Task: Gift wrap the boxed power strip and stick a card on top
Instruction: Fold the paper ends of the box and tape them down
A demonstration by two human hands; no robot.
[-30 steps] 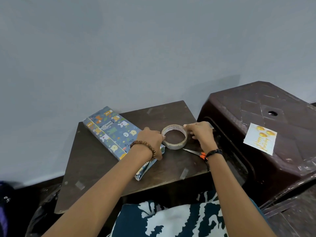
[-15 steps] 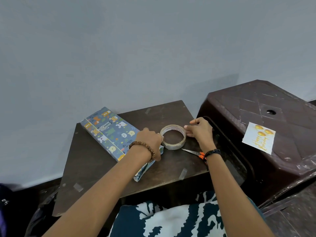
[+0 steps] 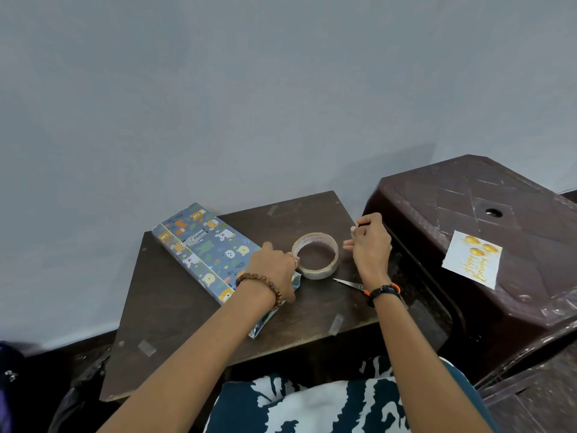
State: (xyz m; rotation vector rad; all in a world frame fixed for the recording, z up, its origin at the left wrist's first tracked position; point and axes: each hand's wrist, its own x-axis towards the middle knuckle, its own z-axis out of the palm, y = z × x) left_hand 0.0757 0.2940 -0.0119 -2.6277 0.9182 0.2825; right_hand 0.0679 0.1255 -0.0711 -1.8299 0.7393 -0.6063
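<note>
The boxed power strip (image 3: 203, 245), covered in blue animal-print paper, lies slanted on the small dark table (image 3: 175, 323). Its near end has loose paper (image 3: 265, 320) sticking out under my left wrist. My left hand (image 3: 274, 270) rests on that end and grips the left rim of the clear tape roll (image 3: 315, 271), which lies flat. My right hand (image 3: 371, 245) is just right of the roll, with fingers pinched as if on the tape's free end; the clear strip itself is hard to see. The white "Happy Birthday" card (image 3: 473, 259) lies on the brown plastic stool (image 3: 452, 201).
Small scissors (image 3: 348, 283) with orange handles lie on the table under my right wrist. Bits of old tape (image 3: 146, 348) stick to the tabletop. The stool stands close against the table's right side. A grey wall rises just behind.
My right hand has left the roll's right rim and moved right and slightly away from me. My left hand stays on the roll and the box end.
</note>
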